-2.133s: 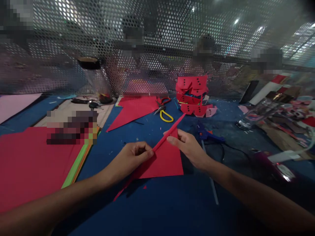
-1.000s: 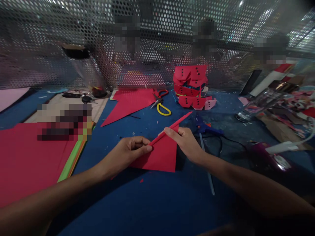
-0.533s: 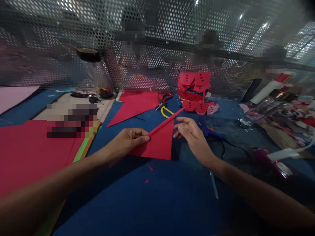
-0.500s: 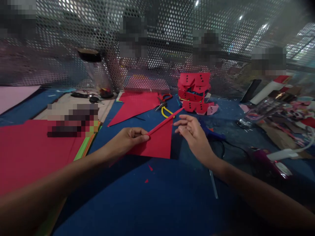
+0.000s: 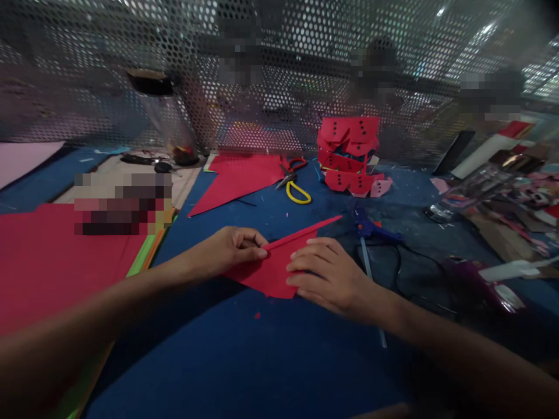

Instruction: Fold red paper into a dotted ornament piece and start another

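Observation:
A sheet of red paper (image 5: 275,272) lies on the blue table in front of me, its far edge rolled into a thin tube (image 5: 308,231) that points up to the right. My left hand (image 5: 236,249) is closed on the left part of the rolled edge, pinching it between thumb and fingers. The fingers of my right hand (image 5: 334,278) are spread and rest on the right side of the sheet, below the tube. Beyond the sheet are scissors with a yellow handle loop (image 5: 300,195) and a larger cut piece of red paper (image 5: 247,181).
Right of the sheet lie a blue glue gun (image 5: 371,228) with a cord and a clear glue stick (image 5: 367,262). Red paper pieces with black dots (image 5: 353,152) are stacked at the back. Red sheets (image 5: 74,267) lie left. A perforated metal screen (image 5: 288,70) stands behind.
My right hand has come down and left onto the red paper. The sheet has turned clockwise, so its rolled edge slopes less steeply. The view has shifted slightly.

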The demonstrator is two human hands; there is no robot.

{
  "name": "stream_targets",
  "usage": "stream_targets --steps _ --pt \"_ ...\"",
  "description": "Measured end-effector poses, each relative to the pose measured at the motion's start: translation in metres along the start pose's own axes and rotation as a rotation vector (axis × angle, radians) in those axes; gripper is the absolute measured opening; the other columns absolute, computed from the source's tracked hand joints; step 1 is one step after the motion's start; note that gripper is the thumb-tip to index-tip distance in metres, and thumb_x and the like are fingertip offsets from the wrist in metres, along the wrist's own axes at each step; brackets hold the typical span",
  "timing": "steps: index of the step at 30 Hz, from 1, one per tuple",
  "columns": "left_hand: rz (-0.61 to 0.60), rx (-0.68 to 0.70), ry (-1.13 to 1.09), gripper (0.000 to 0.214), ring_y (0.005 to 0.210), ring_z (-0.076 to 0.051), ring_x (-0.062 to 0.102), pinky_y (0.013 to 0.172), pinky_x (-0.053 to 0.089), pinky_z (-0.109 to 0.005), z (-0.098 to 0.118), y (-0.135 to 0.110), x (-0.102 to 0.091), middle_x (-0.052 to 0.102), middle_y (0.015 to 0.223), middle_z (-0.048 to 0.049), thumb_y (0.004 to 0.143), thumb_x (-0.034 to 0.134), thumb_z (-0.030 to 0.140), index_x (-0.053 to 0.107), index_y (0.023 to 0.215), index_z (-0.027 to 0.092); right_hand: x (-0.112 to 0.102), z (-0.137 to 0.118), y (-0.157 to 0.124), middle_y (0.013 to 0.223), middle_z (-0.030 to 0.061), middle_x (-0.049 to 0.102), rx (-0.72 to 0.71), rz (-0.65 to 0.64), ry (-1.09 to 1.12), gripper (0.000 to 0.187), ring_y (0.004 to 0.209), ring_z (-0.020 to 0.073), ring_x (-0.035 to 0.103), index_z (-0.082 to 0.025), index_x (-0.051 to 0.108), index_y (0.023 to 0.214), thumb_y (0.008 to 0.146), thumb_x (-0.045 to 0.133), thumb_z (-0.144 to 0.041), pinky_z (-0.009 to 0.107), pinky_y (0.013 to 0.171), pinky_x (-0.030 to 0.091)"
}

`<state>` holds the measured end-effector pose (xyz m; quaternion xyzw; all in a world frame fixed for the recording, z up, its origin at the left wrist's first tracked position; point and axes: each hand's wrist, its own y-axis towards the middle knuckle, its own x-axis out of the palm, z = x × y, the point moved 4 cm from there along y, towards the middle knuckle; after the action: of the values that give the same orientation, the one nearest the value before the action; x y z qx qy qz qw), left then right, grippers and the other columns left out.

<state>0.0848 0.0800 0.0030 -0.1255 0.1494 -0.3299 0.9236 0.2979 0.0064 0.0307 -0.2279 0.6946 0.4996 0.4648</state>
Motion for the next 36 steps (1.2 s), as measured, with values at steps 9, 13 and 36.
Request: stream_targets --steps 9,13,36 --pt "-0.039 0.059 0.173 0.032 0.072 -0.014 0.059 0.063 0.041 -0.023 0.005 -0.007 0.016 0.072 0.084 -0.0017 0.088 0.066 0.048 0.074 0.098 0.019 0.004 0.001 0.002 0.119 0.0048 0.071 0.240 0.084 0.187 0.010 0.121 0.0224 0.059 -0.024 0.068 0.100 0.100 0.065 -0.033 0.043 0.104 0.044" --pt "-0.056 0.062 0.195 0.030 0.069 -0.014 0.058 0.061 0.039 -0.023 0.004 -0.007 0.020 0.071 0.083 -0.0015 0.088 0.065 0.045 0.075 0.096 0.018 0.007 0.003 0.001 0.124 0.0061 0.069 0.297 0.078 0.173 0.009 0.126 0.0241 0.056 -0.023 0.067 0.097 0.099 0.066 -0.032 0.046 0.107 0.042" --pt "-0.048 0.037 0.184 0.022 0.073 -0.015 0.063 0.065 0.043 -0.022 0.003 -0.011 0.029 0.076 0.083 0.0003 0.086 0.069 0.041 0.078 0.094 0.022 0.022 0.008 0.000 0.105 0.0040 0.070 0.415 -0.093 0.184 0.021 0.104 0.0210 0.061 -0.021 0.059 0.092 0.099 0.067 -0.038 0.040 0.099 0.037"
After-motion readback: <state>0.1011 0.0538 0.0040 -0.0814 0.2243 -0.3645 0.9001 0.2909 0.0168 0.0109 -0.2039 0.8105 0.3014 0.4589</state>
